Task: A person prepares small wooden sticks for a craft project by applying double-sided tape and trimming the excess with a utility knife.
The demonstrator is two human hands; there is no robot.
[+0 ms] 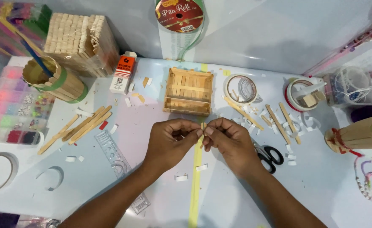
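Head view: left hand point(169, 141) and right hand point(230, 141) meet fingertip to fingertip, both pinched on a small pale wooden craft stick point(203, 126) held upright between them (equally near), just before the square stick-built wooden box point(189, 91).

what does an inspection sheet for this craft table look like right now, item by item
surface: pale table, littered with white paper scraps
job's things: small wooden stick piece pinched between both hands; yellow ribbon strip running down the table below them
clutter: stick box, loose sticks, glue bottle, tape rolls, scissors, clear ruler, bead organiser, stick cup
grippers: left hand and right hand meet fingertip to fingertip at the stick piece
cables: nothing seen
surroundings: ribbon spool against the back wall; stick bundle at back left
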